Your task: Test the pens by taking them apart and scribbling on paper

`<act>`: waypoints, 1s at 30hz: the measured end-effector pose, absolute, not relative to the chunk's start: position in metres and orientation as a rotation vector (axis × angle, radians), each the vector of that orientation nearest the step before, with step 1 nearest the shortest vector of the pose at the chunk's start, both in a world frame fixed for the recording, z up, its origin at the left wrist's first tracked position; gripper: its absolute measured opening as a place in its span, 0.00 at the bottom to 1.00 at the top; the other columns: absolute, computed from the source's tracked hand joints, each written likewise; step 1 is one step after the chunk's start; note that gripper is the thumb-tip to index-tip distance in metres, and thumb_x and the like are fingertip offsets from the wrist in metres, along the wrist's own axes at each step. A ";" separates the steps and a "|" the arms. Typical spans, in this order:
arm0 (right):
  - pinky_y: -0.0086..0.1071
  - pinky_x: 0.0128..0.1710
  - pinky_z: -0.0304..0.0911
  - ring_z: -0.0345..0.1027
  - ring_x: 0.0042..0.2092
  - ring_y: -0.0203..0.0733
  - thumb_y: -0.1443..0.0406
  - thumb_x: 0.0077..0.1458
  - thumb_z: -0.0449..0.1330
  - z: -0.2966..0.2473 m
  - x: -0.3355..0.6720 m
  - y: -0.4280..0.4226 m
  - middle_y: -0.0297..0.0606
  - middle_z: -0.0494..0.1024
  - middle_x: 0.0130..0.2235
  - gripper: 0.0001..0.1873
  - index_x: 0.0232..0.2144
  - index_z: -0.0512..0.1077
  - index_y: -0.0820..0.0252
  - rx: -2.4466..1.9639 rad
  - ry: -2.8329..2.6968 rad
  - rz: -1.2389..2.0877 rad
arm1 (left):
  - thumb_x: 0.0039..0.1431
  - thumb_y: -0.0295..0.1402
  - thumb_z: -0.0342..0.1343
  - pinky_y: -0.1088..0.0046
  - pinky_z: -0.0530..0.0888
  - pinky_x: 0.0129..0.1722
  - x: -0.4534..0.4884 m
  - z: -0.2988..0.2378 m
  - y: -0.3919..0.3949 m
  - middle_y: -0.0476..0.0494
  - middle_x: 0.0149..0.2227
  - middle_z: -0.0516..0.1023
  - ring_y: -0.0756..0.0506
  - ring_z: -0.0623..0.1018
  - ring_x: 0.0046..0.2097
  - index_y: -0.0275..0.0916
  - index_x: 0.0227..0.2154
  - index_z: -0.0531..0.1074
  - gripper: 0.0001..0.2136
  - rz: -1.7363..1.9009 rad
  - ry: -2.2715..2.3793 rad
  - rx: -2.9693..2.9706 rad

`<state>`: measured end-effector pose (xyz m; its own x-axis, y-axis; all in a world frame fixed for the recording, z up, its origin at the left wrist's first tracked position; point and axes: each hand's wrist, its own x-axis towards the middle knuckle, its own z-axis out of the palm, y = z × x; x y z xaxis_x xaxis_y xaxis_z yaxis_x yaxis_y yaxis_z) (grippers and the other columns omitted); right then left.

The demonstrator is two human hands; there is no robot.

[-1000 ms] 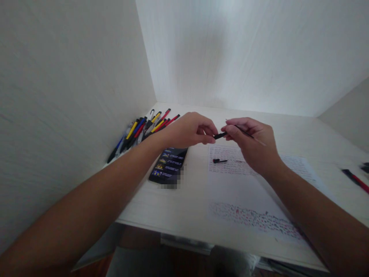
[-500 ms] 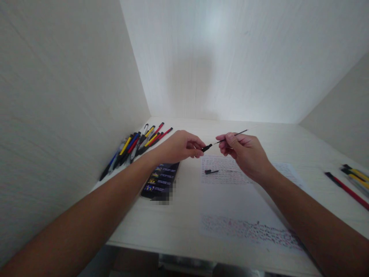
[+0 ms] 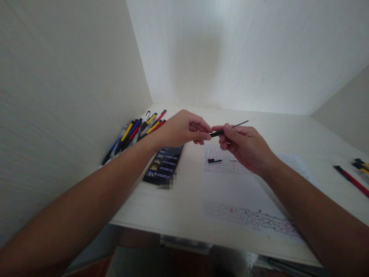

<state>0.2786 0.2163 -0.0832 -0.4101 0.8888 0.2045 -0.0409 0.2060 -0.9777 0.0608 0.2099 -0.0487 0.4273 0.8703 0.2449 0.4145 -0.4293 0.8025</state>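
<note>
My left hand (image 3: 184, 129) and my right hand (image 3: 243, 144) meet in the air above the white desk (image 3: 178, 207). The left fingers pinch a short black pen piece (image 3: 216, 133). The right fingers pinch a thin black refill (image 3: 236, 124) that runs up and to the right from that piece. The two parts sit end to end. Below the hands, a small black pen part (image 3: 213, 160) lies on a sheet of paper (image 3: 245, 192) covered with scribbles.
A pile of several coloured pens (image 3: 135, 130) lies in the left corner against the wall. A dark phone (image 3: 163, 164) rests left of the paper. More pens (image 3: 353, 177) lie at the right edge. Walls close in on three sides.
My hands have come closer together and the refill has slid further into the black piece. The camera has tilted slightly, so the desk sits higher in view than half a second ago.
</note>
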 end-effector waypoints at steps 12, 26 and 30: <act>0.34 0.30 0.65 0.65 0.29 0.37 0.51 0.63 0.57 -0.053 0.265 0.223 0.37 0.71 0.28 0.19 0.33 0.77 0.58 -0.782 -1.511 1.176 | 0.50 0.28 0.67 0.73 0.78 0.36 0.056 -0.036 0.210 0.44 0.32 0.83 0.48 0.81 0.34 0.37 0.36 0.82 0.09 0.991 1.077 1.900; 0.35 0.31 0.70 0.76 0.33 0.43 0.58 0.54 0.68 -0.054 0.250 0.242 0.37 0.80 0.32 0.29 0.55 0.66 0.55 -0.859 -1.533 0.614 | 0.54 0.31 0.66 0.75 0.77 0.33 0.052 -0.047 0.214 0.42 0.29 0.82 0.50 0.80 0.29 0.31 0.33 0.80 0.07 1.264 1.118 1.737; 0.34 0.32 0.72 0.78 0.35 0.41 0.56 0.61 0.61 -0.061 0.253 0.240 0.42 0.82 0.40 0.18 0.50 0.71 0.57 -0.847 -1.502 0.700 | 0.54 0.32 0.66 0.75 0.77 0.33 0.050 -0.050 0.217 0.41 0.30 0.82 0.50 0.80 0.30 0.31 0.34 0.80 0.08 1.297 1.120 1.756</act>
